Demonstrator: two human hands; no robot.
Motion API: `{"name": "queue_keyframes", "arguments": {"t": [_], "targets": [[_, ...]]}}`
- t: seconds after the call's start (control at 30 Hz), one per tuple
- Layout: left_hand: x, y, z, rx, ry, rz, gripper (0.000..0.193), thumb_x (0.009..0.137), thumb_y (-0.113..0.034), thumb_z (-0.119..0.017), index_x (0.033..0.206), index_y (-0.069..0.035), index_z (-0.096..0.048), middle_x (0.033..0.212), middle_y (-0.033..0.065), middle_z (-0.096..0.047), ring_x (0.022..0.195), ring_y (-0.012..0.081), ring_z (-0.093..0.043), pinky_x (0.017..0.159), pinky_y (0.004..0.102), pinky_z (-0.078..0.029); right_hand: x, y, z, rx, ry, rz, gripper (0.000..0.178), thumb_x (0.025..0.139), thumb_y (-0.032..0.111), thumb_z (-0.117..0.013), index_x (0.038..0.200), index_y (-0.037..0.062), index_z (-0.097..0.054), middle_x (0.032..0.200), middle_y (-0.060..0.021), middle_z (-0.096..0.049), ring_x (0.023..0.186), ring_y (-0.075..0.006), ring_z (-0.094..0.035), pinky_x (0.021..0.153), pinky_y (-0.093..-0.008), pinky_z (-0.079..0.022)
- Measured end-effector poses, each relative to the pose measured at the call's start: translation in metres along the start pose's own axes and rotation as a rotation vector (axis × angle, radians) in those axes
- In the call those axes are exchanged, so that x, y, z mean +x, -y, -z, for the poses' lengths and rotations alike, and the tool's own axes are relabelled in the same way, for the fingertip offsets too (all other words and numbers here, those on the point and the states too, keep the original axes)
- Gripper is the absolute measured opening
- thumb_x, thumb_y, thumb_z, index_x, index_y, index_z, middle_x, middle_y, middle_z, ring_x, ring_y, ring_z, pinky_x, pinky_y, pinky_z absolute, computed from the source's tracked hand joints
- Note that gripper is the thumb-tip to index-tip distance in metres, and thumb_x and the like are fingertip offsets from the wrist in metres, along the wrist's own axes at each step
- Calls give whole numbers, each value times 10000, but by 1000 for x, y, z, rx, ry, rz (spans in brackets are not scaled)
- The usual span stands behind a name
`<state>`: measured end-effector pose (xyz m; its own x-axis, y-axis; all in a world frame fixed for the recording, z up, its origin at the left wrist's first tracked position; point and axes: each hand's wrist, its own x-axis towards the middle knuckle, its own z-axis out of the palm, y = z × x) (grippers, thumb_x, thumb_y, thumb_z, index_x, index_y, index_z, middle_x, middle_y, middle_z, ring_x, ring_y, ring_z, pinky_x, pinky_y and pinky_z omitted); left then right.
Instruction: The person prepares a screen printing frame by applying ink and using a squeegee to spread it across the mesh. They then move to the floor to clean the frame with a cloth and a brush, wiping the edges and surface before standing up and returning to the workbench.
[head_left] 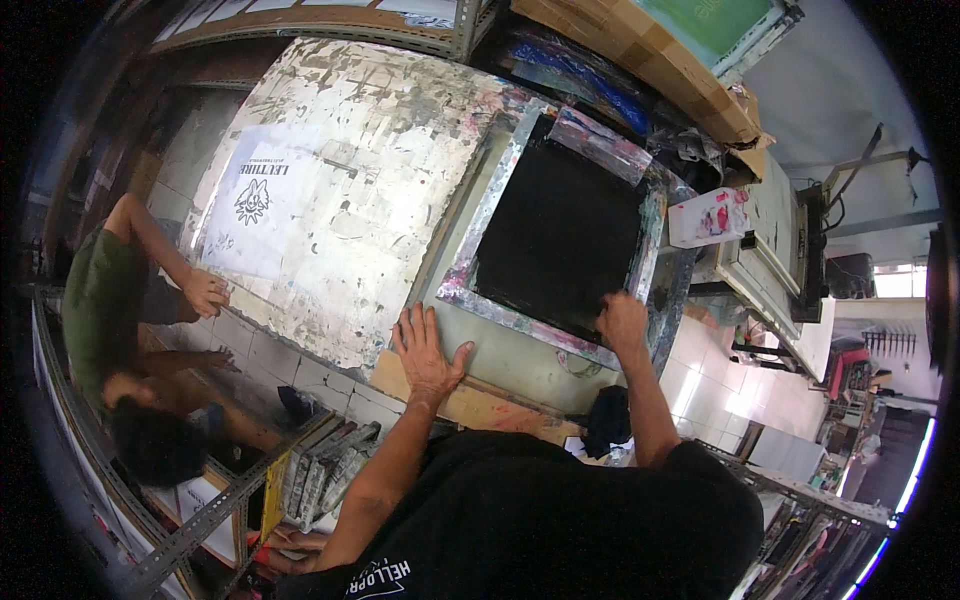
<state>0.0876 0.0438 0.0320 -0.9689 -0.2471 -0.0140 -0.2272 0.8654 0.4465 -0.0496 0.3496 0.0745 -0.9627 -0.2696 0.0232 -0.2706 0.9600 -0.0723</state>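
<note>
A screen printing frame [481,217] with paint-stained edges lies in front of me. Black covers its inner area [560,235]. My left hand [430,355] is spread out flat, palm down, at the near edge of the pale surface beside the frame's lower left corner. It holds nothing. At the frame's near right corner, my right hand [624,324] is closed, its curled fingers over the edge of the black area. Whatever is in those fingers, if anything, is too small and blurred to make out.
Left of the frame, a worn white tabletop [370,130] bears a printed white sheet [257,205]. Another person in a green shirt [103,300] bends beside it. A stained white plastic container [708,219] stands right of the frame. Cardboard [660,62] lies beyond; a shelf rack stands lower left.
</note>
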Motion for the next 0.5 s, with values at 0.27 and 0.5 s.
{"name": "queue_keyframes", "arguments": {"t": [0.27,0.5], "targets": [[2,0,1,-25,-9,-38,816,785,-517,-606,1340,30,-363,1429,227,-299,1352,404,-216,1096,543,-131,177,-87,-31,-271,-99,-164,195,649,174,-732,731,26,-634,805,-164,-657,745,-342,-656,662,-460,-531],[-3,2,2,-30,-17,-6,813,782,-512,-610,1331,36,-363,1431,234,-294,1348,411,-218,1098,543,-123,75,-31,-30,-61,-53,-42,95,613,72,-609,687,19,-636,748,-210,-622,702,-377,-629,659,-461,-515]]}}
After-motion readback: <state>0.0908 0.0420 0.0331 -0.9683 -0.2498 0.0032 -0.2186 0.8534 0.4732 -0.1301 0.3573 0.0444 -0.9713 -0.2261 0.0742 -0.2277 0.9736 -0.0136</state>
